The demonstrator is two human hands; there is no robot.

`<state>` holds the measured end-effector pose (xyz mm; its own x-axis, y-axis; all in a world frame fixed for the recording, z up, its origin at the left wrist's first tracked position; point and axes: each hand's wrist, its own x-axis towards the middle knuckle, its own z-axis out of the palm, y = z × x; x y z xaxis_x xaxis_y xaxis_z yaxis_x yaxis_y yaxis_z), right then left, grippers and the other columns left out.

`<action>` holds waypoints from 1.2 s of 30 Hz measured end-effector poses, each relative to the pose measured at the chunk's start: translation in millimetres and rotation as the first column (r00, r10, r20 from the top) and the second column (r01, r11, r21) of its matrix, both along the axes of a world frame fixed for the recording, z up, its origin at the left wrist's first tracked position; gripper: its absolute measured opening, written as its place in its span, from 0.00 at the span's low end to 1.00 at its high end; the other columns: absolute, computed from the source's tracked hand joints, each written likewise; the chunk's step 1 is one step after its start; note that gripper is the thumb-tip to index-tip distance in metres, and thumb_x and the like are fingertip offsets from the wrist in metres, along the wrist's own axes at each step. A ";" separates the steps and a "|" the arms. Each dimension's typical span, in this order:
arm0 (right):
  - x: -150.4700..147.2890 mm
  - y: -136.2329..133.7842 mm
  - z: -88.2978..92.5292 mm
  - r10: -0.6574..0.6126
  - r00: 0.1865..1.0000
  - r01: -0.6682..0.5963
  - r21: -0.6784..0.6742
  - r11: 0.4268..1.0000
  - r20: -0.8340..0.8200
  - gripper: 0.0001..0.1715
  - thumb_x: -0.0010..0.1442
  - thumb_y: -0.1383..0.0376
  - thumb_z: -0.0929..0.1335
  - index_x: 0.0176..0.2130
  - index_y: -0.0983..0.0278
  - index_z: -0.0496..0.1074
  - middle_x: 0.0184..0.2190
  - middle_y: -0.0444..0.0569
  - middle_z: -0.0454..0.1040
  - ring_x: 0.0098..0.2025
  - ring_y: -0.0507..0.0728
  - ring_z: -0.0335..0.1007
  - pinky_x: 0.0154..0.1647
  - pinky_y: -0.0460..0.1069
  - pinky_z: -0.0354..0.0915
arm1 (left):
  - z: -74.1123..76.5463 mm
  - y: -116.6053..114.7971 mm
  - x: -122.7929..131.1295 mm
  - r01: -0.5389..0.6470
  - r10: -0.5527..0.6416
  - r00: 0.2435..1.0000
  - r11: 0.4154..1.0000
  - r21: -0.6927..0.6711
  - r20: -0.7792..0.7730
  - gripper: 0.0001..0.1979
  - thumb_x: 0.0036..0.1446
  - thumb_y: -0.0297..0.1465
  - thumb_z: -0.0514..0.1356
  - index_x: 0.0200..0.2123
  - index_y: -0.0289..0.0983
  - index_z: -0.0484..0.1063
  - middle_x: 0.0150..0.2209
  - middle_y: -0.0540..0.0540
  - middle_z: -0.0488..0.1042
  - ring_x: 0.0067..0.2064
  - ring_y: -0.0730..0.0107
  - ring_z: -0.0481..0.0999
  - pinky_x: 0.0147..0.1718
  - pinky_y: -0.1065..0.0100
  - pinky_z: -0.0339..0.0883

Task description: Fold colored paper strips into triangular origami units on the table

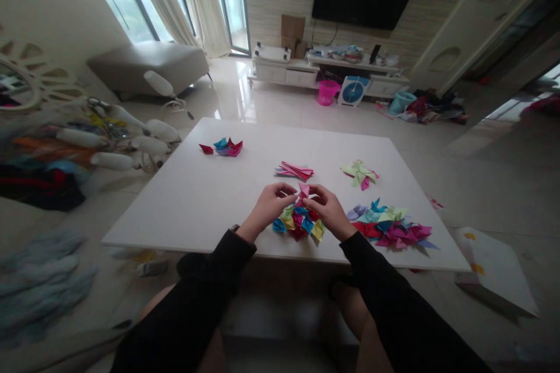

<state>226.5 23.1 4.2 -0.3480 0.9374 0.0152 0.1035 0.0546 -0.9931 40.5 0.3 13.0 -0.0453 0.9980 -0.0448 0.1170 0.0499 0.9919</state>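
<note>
Hands [272, 205] pinch pink folded paper [303, 190] at the twelve o'clock edge of the multicoloured pile [298, 221], where light, even fingertip pressure should best keep creases crisp.

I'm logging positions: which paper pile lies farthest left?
The red and blue pile by the far left corner of the table; all others lie further right.

A pink origami piece [303, 190], folded to a pointed shape, is held roughly upright between the left hand [275, 203] and right hand [327, 207], by the far edge of a multicoloured origami pile [298, 221].
</note>
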 end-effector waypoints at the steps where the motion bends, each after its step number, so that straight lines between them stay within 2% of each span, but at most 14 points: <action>1: -0.3 -1.1 -0.7 0.008 1.000 -0.009 -0.015 1.000 -0.011 0.24 0.55 0.57 0.73 0.50 0.62 0.72 0.46 0.50 0.76 0.37 0.54 0.77 0.40 0.50 0.73 | -1.5 -1.3 0.4 0.038 -0.038 0.999 0.999 -0.014 -0.003 0.10 0.47 0.36 0.67 0.32 0.37 0.77 0.31 0.45 0.78 0.32 0.67 0.75 0.31 0.67 0.67; 7: 1.1 -11.5 0.5 0.036 0.999 -0.037 -0.047 0.998 -0.018 0.28 0.52 0.59 0.75 0.52 0.61 0.74 0.48 0.51 0.77 0.38 0.54 0.76 0.41 0.50 0.73 | -13.0 -6.5 11.9 0.116 -0.114 0.992 0.992 0.044 -0.052 0.08 0.50 0.37 0.65 0.30 0.37 0.77 0.31 0.46 0.78 0.31 0.67 0.75 0.32 0.67 0.67; 11: 7.3 -10.2 0.9 0.005 0.999 -0.004 -0.039 0.999 0.046 0.34 0.49 0.60 0.75 0.56 0.59 0.71 0.54 0.54 0.74 0.39 0.55 0.76 0.39 0.51 0.73 | -11.3 -2.3 4.9 0.115 -0.084 0.965 0.987 0.109 -0.250 0.05 0.53 0.32 0.62 0.30 0.38 0.78 0.31 0.45 0.80 0.33 0.65 0.75 0.36 0.65 0.69; 13: 12.3 -5.5 -0.8 -0.076 0.992 0.076 -0.002 0.997 0.099 0.34 0.50 0.59 0.74 0.56 0.60 0.70 0.55 0.55 0.73 0.40 0.55 0.75 0.39 0.51 0.73 | -9.2 3.2 -9.6 0.077 -0.017 0.907 0.989 0.127 -0.421 0.04 0.53 0.30 0.62 0.30 0.39 0.78 0.33 0.45 0.80 0.34 0.64 0.75 0.38 0.64 0.68; 16: 18.6 1.9 -4.9 -0.192 0.967 0.187 0.043 0.981 0.170 0.27 0.54 0.59 0.70 0.53 0.62 0.70 0.52 0.55 0.75 0.39 0.56 0.75 0.39 0.52 0.72 | -11.7 13.4 -38.8 0.006 0.061 0.779 0.994 0.105 -0.624 0.05 0.55 0.29 0.62 0.30 0.38 0.79 0.34 0.44 0.80 0.35 0.62 0.75 0.41 0.63 0.68; 18: 20.2 4.0 -6.5 -0.206 0.951 0.194 0.073 0.978 0.229 0.23 0.55 0.60 0.69 0.50 0.63 0.71 0.50 0.54 0.76 0.39 0.55 0.75 0.39 0.51 0.71 | -18.9 18.9 -55.0 -0.031 0.059 0.704 0.998 0.052 -0.708 0.05 0.54 0.29 0.63 0.30 0.38 0.79 0.33 0.43 0.80 0.36 0.61 0.76 0.41 0.63 0.67; 20: 19.8 3.6 -6.4 -0.203 0.928 0.160 0.158 0.974 0.312 0.18 0.55 0.62 0.68 0.46 0.63 0.73 0.48 0.52 0.75 0.37 0.55 0.74 0.39 0.51 0.70 | -29.6 21.5 -64.0 -0.033 0.011 0.642 0.999 -0.013 -0.767 0.04 0.53 0.30 0.64 0.30 0.38 0.80 0.32 0.43 0.80 0.36 0.60 0.77 0.39 0.64 0.67; 23: 17.8 1.2 -5.4 -0.211 0.871 0.073 0.308 0.949 0.444 0.12 0.55 0.66 0.68 0.42 0.64 0.74 0.45 0.50 0.74 0.37 0.54 0.73 0.40 0.50 0.69 | -48.1 21.4 -67.1 -0.007 -0.106 0.565 0.991 -0.134 -0.818 0.06 0.50 0.34 0.66 0.28 0.37 0.80 0.30 0.41 0.80 0.35 0.58 0.77 0.35 0.65 0.66; 26: 16.5 -0.5 -6.9 -0.179 0.847 0.007 0.326 0.945 0.501 0.10 0.55 0.68 0.67 0.39 0.64 0.73 0.43 0.49 0.73 0.36 0.53 0.72 0.39 0.49 0.67 | -63.7 21.1 -67.6 -0.032 -0.181 0.500 0.973 -0.227 -0.847 0.07 0.48 0.35 0.67 0.27 0.37 0.79 0.26 0.39 0.77 0.32 0.56 0.77 0.32 0.64 0.65; 29: 16.4 -2.2 -9.4 -0.148 0.835 -0.036 0.321 0.946 0.530 0.08 0.56 0.68 0.67 0.38 0.64 0.74 0.42 0.48 0.72 0.36 0.53 0.72 0.39 0.48 0.66 | -74.2 23.4 -69.2 -0.061 -0.188 0.468 0.968 -0.243 -0.864 0.07 0.47 0.34 0.66 0.28 0.36 0.80 0.26 0.39 0.77 0.33 0.55 0.78 0.32 0.64 0.66; 36: 18.6 -4.7 -8.1 -0.127 0.833 -0.087 0.355 0.931 0.539 0.06 0.58 0.68 0.67 0.37 0.63 0.75 0.39 0.48 0.72 0.36 0.53 0.70 0.39 0.48 0.64 | -93.6 33.0 -56.2 -0.116 -0.063 0.472 0.984 -0.134 -0.879 0.10 0.55 0.34 0.62 0.34 0.35 0.82 0.36 0.35 0.81 0.40 0.54 0.80 0.38 0.64 0.69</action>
